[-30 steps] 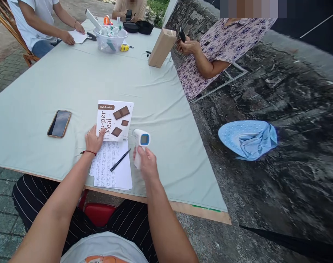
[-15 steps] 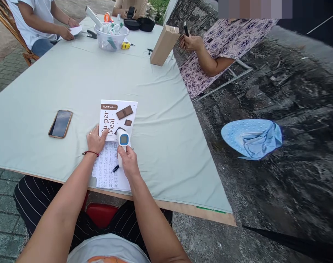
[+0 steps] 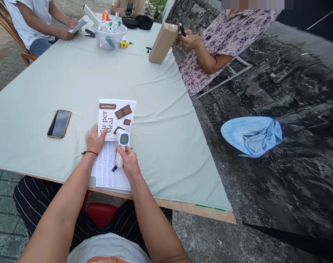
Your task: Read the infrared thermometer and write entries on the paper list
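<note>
My left hand (image 3: pixel 95 140) grips the left edge of a white NutriMotion box (image 3: pixel 104 118), its thumb across the front. The box has brown lettering and chocolate-coloured pictures. In my right hand (image 3: pixel 129 160) is a white infrared thermometer (image 3: pixel 124 138) with a blue-rimmed grey screen facing me. Its head overlaps the lower right of the box; whether they touch I cannot tell. Printed sheets (image 3: pixel 107 175) lie below the box, near the table's front edge. A dark pen (image 3: pixel 114 168) shows partly beneath the thermometer's handle.
A phone (image 3: pixel 59 124) lies to the left on the cloth-covered table (image 3: pixel 166 146). Farther back are a clear basin (image 3: pixel 108 42) of bottles, a yellow tape measure (image 3: pixel 124 44), black pans (image 3: pixel 143 22) and a cardboard box (image 3: pixel 163 44). Other people sit around. A blue hat (image 3: pixel 251 137) rests at right.
My hands, the box and the thermometer stay nearly still. The person at left has raised their paper. At right, the person's hands have come together around a dark object.
</note>
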`<state>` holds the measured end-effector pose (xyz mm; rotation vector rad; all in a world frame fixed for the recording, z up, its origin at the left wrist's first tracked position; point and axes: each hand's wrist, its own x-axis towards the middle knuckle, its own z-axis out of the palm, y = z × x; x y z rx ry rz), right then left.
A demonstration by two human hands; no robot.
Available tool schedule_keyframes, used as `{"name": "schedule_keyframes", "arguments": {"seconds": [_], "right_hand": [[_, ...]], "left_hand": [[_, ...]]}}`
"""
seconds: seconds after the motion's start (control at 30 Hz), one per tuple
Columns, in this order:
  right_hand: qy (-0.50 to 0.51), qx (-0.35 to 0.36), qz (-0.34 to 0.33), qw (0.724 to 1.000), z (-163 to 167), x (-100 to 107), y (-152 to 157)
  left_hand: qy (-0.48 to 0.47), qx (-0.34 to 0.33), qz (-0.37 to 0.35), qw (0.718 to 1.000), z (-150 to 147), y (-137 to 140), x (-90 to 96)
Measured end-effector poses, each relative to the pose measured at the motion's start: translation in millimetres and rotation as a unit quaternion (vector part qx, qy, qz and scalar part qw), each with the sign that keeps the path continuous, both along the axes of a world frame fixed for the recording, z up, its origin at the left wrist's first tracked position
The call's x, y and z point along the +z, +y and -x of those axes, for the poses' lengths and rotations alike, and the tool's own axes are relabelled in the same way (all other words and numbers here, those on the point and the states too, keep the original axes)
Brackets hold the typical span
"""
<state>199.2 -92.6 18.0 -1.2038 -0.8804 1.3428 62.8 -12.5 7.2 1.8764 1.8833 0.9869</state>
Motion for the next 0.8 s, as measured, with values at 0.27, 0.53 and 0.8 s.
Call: {"name": "schedule_keyframes", "arguments": {"seconds": [0.27,0.53,0.8], "right_hand": [[-0.09,-0.07,-0.01,0.993,-15,22,-28],[-0.128,-0.104,-0.025,0.986,-26,37,-46],[-0.208,-0.125,-0.002,0.97,-58,10,-33]], "left_hand": [[-0.001,-0.002,0.008,1.0,-1,0,1.1],[-0.016,-0.007,-0.006,1.0,0,0,0.8],[-0.045,-0.016,-0.006,0.999,1,0,0.9]]}}
